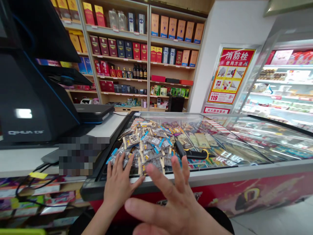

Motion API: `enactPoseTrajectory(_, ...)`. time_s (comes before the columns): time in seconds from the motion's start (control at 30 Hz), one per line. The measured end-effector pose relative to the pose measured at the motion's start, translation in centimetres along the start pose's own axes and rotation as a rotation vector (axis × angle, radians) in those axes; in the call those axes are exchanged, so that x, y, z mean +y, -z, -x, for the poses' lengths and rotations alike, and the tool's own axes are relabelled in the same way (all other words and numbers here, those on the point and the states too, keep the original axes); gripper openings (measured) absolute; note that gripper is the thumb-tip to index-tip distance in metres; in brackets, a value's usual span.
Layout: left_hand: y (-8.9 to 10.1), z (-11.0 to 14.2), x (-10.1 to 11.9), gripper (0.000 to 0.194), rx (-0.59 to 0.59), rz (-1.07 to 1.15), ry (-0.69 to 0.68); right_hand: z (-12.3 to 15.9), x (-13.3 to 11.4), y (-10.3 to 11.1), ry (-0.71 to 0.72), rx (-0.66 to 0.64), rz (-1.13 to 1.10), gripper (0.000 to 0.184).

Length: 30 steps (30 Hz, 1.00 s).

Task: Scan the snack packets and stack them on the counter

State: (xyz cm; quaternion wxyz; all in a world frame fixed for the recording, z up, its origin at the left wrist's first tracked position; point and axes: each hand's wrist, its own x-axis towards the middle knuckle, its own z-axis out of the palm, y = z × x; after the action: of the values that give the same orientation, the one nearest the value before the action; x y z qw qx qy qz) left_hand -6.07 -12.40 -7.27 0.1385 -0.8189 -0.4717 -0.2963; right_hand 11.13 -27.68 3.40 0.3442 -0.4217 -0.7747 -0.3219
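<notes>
A heap of small clear snack packets, some with blue ends and some with cream ends, lies on the glass top of the chest freezer. My left hand is open, fingers spread, at the heap's near left edge; its fingertips overlap the packets, and whether they press on them I cannot tell. Closer to the camera, my right hand is raised with its fingers apart and nothing in it. Just beyond its fingertips, a black and yellow barcode scanner rests on the glass to the right of the heap.
At the left a dark checkout terminal stands on a white counter, with cables hanging down its front. Shelves of boxed bottles line the back wall. A red and yellow poster hangs beside a lit display fridge.
</notes>
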Motion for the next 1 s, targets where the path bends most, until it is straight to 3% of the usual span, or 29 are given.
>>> enactPoseTrajectory(0.07, 0.2, 0.0, 0.2, 0.074, 0.003, 0.011, 0.002, 2.5, 0.8, 0.5, -0.068, 0.011, -0.069, 0.059)
enactPoseTrajectory(0.2, 0.4, 0.1, 0.3, 0.076, -0.008, 0.030, 0.001, 10.3, 2.1, 0.1, -0.274, 0.040, -0.223, 0.029)
enactPoseTrajectory(0.27, 0.4, 0.1, 0.3, 0.076, -0.013, 0.038, 0.006, 14.7, 2.0, -1.2, -0.368, -0.100, -0.230, 0.016)
enactPoseTrajectory(0.33, 0.4, 0.1, 0.4, 0.077, -0.016, 0.049, 0.015, 18.6, 1.2, -3.0, -0.540, -0.355, -0.218, 0.010)
enactPoseTrajectory(0.43, 0.5, 0.1, 0.6, 0.078, -0.018, 0.060, 0.028, 23.2, -0.7, -6.3, -0.750, -0.771, -0.296, 0.020)
enactPoseTrajectory(0.5, 0.6, 0.1, 0.6, 0.078, -0.020, 0.055, 0.031, 25.2, -1.8, -8.8, -0.756, -0.920, -0.366, 0.035)
enactPoseTrajectory(0.6, 0.7, 0.1, 0.6, 0.077, -0.025, 0.053, 0.032, 27.3, -2.8, -12.4, -0.680, -1.006, -0.418, 0.051)
enactPoseTrajectory(0.77, 0.7, 0.1, 0.5, 0.077, -0.027, 0.050, 0.036, 28.4, -3.7, -16.8, -0.689, -1.123, -0.312, 0.043)
enactPoseTrajectory(0.9, 0.4, 0.3, 0.4, 0.078, -0.002, 0.047, 0.021, 28.1, -4.1, -17.7, -0.708, -1.122, -0.293, 0.034)
enactPoseTrajectory(1.0, 0.3, 0.4, 0.0, 0.077, -0.010, 0.066, 0.017, 26.1, -3.8, -16.0, -0.662, -1.120, -0.361, 0.025)
